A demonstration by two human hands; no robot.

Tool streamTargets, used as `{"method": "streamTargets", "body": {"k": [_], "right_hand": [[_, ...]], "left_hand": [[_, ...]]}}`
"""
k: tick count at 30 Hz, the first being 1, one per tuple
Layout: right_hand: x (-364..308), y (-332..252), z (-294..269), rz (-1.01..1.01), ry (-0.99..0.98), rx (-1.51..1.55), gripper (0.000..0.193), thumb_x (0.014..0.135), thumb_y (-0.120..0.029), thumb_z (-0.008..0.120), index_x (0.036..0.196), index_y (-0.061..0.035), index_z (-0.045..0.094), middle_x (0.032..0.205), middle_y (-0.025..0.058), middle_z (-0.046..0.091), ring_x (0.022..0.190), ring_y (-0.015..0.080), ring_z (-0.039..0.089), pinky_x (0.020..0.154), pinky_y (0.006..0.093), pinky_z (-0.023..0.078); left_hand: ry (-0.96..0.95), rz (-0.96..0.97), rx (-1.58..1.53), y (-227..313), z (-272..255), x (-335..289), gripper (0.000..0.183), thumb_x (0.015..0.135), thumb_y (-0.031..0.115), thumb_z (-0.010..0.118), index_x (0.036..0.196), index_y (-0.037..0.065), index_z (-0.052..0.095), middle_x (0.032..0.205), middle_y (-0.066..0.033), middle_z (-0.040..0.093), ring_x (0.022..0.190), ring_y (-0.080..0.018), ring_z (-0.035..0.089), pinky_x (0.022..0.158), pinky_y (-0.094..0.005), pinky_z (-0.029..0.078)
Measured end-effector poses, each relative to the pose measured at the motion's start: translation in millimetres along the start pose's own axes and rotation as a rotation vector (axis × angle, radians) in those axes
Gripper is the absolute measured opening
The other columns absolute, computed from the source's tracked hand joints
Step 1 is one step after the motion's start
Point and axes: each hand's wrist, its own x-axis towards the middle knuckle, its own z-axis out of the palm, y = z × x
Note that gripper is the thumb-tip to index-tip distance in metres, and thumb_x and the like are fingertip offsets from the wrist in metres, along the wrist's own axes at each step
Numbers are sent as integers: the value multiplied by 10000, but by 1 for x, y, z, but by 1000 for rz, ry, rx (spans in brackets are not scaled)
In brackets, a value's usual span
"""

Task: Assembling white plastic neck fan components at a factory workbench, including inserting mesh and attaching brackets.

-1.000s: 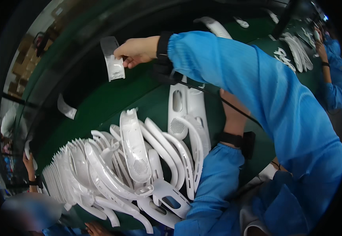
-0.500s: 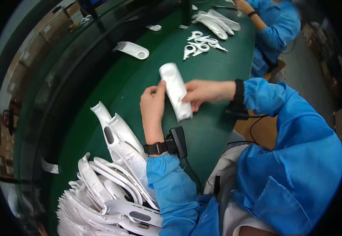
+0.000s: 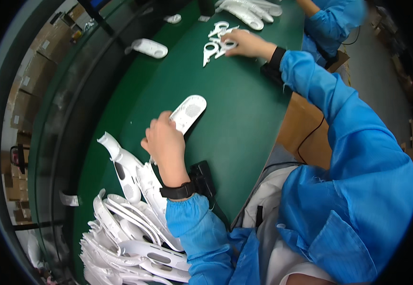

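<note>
My left hand (image 3: 165,145) is closed around a long white plastic shell (image 3: 190,111), tilted with its rounded, perforated end pointing away and its ribbed inner side up. The hand hides the shell's near end. Farther off to the right, my right hand (image 3: 249,43) reaches over a small cluster of white ring-shaped plastic parts (image 3: 210,50) with pointed tails. Its thumb and fingers close about one of these ring-shaped parts (image 3: 227,45), which still lies among the others.
A large heap of white curved shells (image 3: 121,232) fills the near left of the green table (image 3: 225,156). More shells (image 3: 244,13) lie at the far end, beside a co-worker's blue sleeve (image 3: 335,19). A single white shell (image 3: 150,48) lies on the far left.
The shell has turned over and tilted right, passing from both hands into my left hand alone. My right hand has moved away to the ring-shaped parts.
</note>
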Motion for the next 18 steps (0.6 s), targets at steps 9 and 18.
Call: {"method": "streamTargets", "body": {"k": [9, 18], "right_hand": [[-3, -27, -16, -38, 342, 58, 209, 949, -258, 557, 919, -83, 666, 843, 73, 679, 773, 261, 652, 711, 380, 511], [-29, -115, 20, -349, -445, 866, 235, 915, -252, 599, 903, -21, 637, 841, 57, 609, 814, 165, 542, 730, 299, 444]], "left_hand": [[260, 172, -620, 3, 25, 9, 171, 758, 64, 529, 910, 24, 597, 822, -148, 648, 771, -322, 617, 771, -406, 438], [167, 409, -408, 2, 19, 1, 165, 781, 192, 655, 843, 43, 621, 901, -64, 636, 842, -247, 586, 798, -354, 401]]}}
